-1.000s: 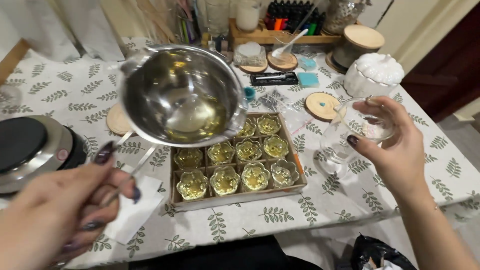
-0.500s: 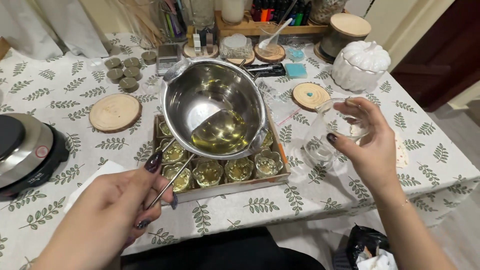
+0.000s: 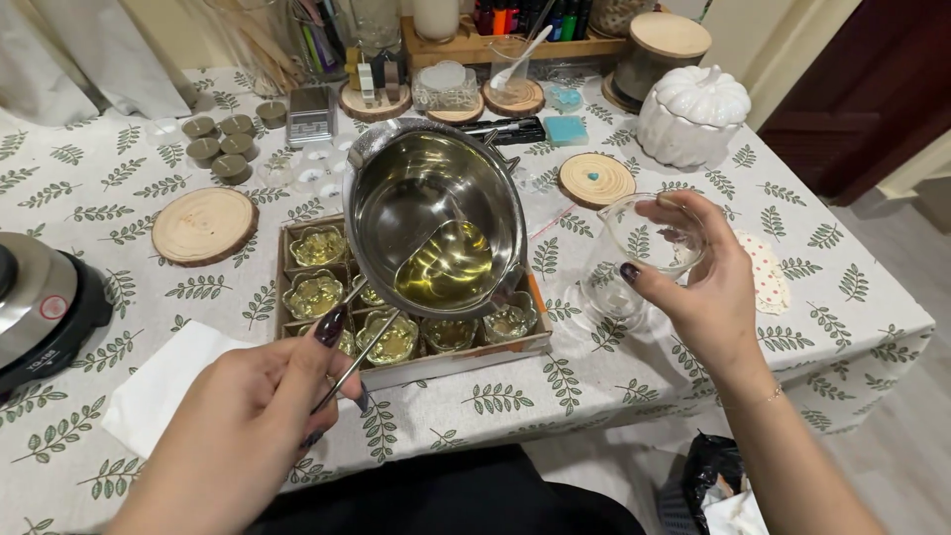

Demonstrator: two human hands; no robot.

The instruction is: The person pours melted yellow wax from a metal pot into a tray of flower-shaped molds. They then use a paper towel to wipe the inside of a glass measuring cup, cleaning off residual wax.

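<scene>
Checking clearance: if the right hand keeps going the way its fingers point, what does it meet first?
The right hand, holding a clear glass cup, points left toward the steel pouring pot. The pot's rim looks first in line, though depth is unclear.

Pot: silver steel, yellow-green liquid inside. Tablecloth: white, green leaf-sprig print. Pumpkin jar: white. Coaster: pale wood (ringed grain). Glass: clear. Nails: dark plum.
</scene>
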